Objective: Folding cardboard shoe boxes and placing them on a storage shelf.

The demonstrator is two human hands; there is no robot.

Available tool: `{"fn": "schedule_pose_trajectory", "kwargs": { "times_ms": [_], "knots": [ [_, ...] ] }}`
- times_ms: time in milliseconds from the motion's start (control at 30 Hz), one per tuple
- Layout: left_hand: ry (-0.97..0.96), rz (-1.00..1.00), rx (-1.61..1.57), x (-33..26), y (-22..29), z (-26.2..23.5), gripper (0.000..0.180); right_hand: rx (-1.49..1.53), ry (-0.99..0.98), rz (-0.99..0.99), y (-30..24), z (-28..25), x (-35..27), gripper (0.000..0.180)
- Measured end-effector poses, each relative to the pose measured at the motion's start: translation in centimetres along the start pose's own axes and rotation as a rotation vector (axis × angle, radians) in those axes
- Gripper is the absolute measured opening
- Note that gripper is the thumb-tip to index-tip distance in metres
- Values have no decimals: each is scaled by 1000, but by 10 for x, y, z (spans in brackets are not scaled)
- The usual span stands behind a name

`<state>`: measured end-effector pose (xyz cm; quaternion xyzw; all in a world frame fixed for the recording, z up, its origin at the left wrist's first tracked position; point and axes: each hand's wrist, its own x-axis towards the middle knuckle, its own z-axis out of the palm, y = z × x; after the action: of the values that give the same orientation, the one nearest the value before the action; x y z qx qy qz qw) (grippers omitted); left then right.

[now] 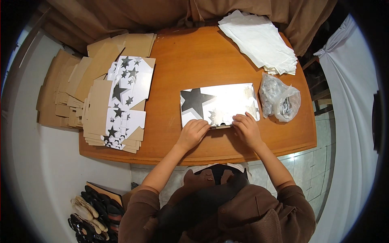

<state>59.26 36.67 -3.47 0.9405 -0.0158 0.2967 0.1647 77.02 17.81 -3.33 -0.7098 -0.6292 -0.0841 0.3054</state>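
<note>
A white cardboard box (221, 103) printed with black stars lies closed on the round wooden table (194, 60). My left hand (193, 132) presses on its near left edge with the fingers curled down. My right hand (246, 128) presses the near right edge, fingertips on the box rim. Both hands touch the box at the side closest to me.
A pile of flat star-printed and brown cardboard blanks (117, 101) covers the table's left side. White tissue sheets (261, 42) lie at the back right. A clear plastic bag (280, 99) sits right of the box. Shoes (95, 212) lie on the floor at lower left.
</note>
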Motion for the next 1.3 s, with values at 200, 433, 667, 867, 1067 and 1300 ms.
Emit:
{"fn": "schedule_pose_trajectory", "kwargs": {
  "times_ms": [200, 433, 667, 867, 1067, 1300],
  "knots": [
    [-14, -28, 3, 1, 0, 4, 16, 11, -34, 43, 2, 2, 0, 20],
    [-36, -73, 61, 1, 23, 19, 17, -60, -99, -24, -12, 3, -2, 24],
    [25, -142, 16, 4, 32, 26, 13, -87, -100, -36, -14, 6, -6, 24],
    [38, -164, 12, 7, 34, 28, 11, -135, -34, -203, -13, 15, -13, 23],
    [46, -175, 6, 6, 34, 30, 12, -163, 15, -223, -14, 16, -9, 22],
    [46, -94, 45, 2, 31, 29, 16, -166, 33, -227, -11, 19, -10, 23]
  ]
}}
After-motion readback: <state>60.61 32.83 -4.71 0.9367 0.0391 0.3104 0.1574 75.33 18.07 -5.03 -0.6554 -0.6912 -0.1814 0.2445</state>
